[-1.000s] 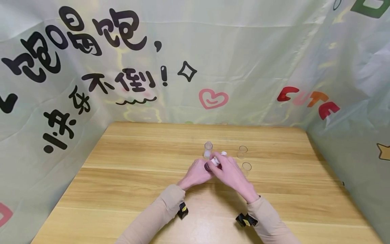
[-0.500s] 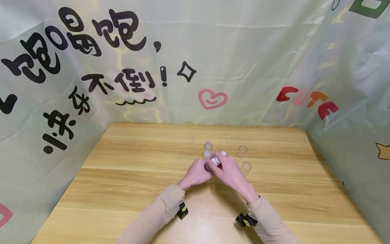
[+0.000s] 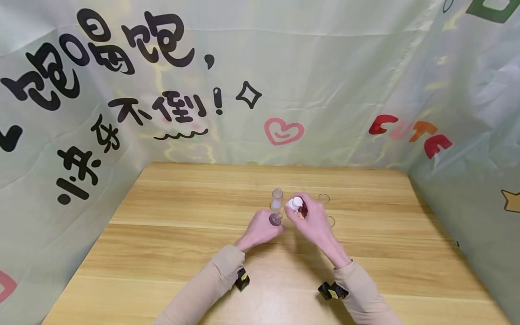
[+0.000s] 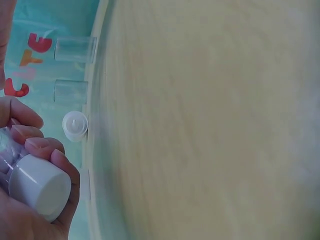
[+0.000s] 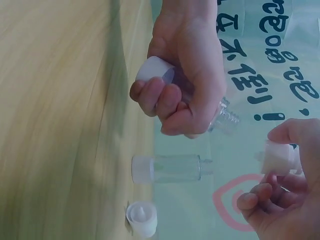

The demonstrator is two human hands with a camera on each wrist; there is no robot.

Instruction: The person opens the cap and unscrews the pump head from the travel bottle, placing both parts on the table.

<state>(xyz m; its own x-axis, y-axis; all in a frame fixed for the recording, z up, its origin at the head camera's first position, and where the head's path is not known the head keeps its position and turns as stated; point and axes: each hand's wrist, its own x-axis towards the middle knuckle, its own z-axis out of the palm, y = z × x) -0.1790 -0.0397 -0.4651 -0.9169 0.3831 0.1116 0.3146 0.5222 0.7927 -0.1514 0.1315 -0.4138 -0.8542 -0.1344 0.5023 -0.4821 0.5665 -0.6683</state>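
Observation:
My left hand (image 3: 262, 229) grips a small clear bottle (image 3: 276, 219), its fingers curled round the body. The threaded neck is uncovered, and the white base (image 4: 40, 187) shows in the left wrist view. Just right of that neck, my right hand (image 3: 313, 223) pinches a white pump top (image 5: 279, 157) between thumb and fingers, apart from the bottle. A second clear bottle (image 3: 277, 201) with a white base stands upright behind the left hand, its neck bare. Another white pump top (image 5: 142, 218) rests on the table, seen in both wrist views.
Two clear cylindrical covers stand on the table to the right: a far cover (image 3: 323, 197) and a near cover (image 3: 331, 220) partly hidden by the right hand. The wooden table (image 3: 183, 262) is bounded by printed fabric walls (image 3: 345, 81) behind and at both sides.
My right hand has drawn away from the left-hand bottle, rightward and slightly back, with the white pump top in its fingers. The bottle's neck has come into sight. The left hand is almost still.

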